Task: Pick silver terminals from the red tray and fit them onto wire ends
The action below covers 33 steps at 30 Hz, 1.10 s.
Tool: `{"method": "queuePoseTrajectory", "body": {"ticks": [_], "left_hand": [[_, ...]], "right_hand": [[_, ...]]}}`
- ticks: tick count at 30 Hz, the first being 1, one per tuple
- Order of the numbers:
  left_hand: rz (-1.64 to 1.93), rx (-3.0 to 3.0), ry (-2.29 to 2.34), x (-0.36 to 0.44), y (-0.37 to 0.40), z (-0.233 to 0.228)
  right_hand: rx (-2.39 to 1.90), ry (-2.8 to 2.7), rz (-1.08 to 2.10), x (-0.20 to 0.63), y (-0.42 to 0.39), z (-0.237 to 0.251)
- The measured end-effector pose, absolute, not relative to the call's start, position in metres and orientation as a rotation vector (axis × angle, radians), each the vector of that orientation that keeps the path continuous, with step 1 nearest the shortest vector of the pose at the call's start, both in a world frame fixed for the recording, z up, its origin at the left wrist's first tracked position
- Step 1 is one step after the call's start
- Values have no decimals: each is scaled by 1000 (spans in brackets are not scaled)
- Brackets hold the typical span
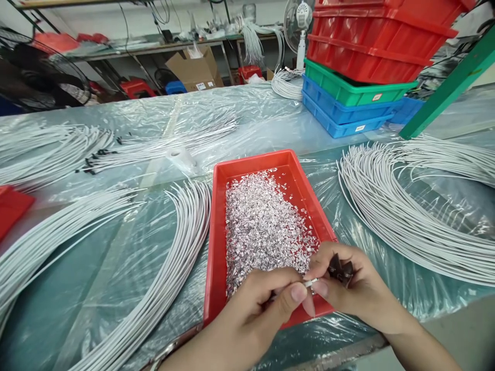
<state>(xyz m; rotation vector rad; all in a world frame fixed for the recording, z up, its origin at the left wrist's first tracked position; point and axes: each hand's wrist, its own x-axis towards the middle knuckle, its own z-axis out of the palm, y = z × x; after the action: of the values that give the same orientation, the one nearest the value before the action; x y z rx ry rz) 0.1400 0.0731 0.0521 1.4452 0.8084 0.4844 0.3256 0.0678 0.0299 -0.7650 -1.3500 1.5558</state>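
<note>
Over the near right part of a red tray, my two hands meet fingertip to fingertip. My left hand is closed, pinching a white cable near its end between thumb and forefinger. At that tip the thumb and fingers of my right hand close on a small silvery metal piece, partly covered by the fingertips. Dark brown, glossy pieces also sit in the right hand's curled fingers; their kind is unclear. A heap of small shiny metal pieces fills much of the tray.
Bundles of white cables curve left and right of the tray. Farther back lie cables with black ends and a roll of clear film. Stacked red, green and blue bins stand back right beside a green post.
</note>
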Motion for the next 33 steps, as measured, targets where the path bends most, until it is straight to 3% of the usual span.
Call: {"method": "queuePoseTrajectory", "body": {"ticks": [15, 33], "left_hand": [[581, 1438, 973, 146, 63, 45], [707, 1620, 1093, 150, 56, 36]], "right_hand": [[-982, -1485, 1105, 319, 67, 37], [-1049, -1384, 1345, 320, 64, 29]]}}
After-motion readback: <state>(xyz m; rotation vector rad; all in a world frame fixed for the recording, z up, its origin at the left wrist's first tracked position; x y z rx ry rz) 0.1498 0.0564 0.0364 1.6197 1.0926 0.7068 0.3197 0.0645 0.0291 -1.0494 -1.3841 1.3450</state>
